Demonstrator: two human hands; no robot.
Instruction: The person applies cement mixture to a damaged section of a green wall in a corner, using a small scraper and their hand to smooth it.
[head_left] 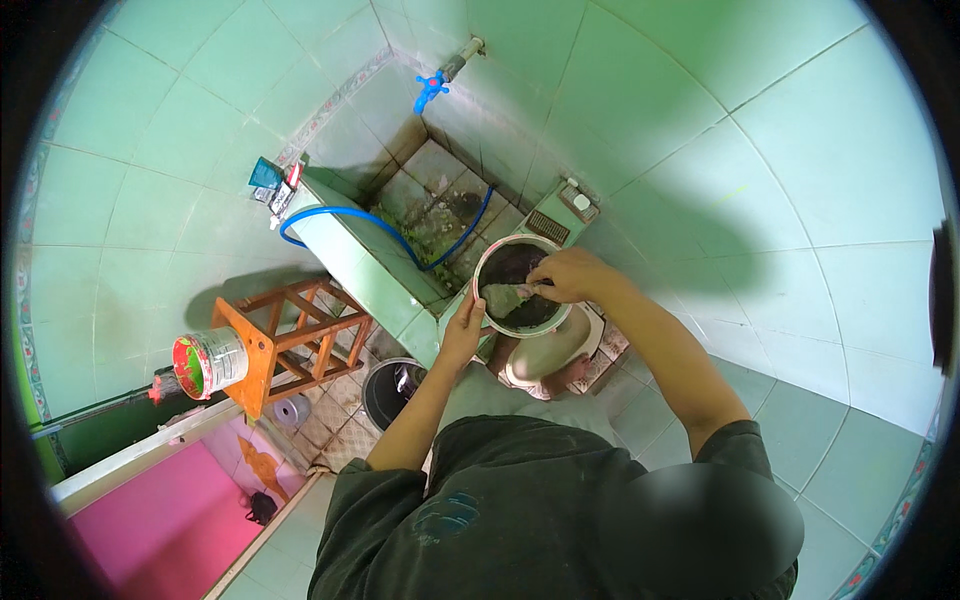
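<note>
A round pale tub (pixel 517 239) with dark contents sits in front of me, above the toilet. My left hand (pixel 465 325) is closed on its near left rim, the thumb along the edge. Reaching in from the right side, my right hand (pixel 570 275) has its fingers closed around a flat greyish-green piece (pixel 503 299). That piece lies inside the tub; whether it is a scraper or a cloth I cannot tell. The tub's bottom is hidden by the dark contents.
Beyond is a tiled basin wall (pixel 345 262) with a blue hose (pixel 345 211); a blue tap (pixel 431 91) juts above. Leftward stands an orange wooden stool (pixel 262 345) bearing a paint-stained bucket (pixel 215 360). A black bucket (pixel 372 395) and a toilet (pixel 545 360) are near me.
</note>
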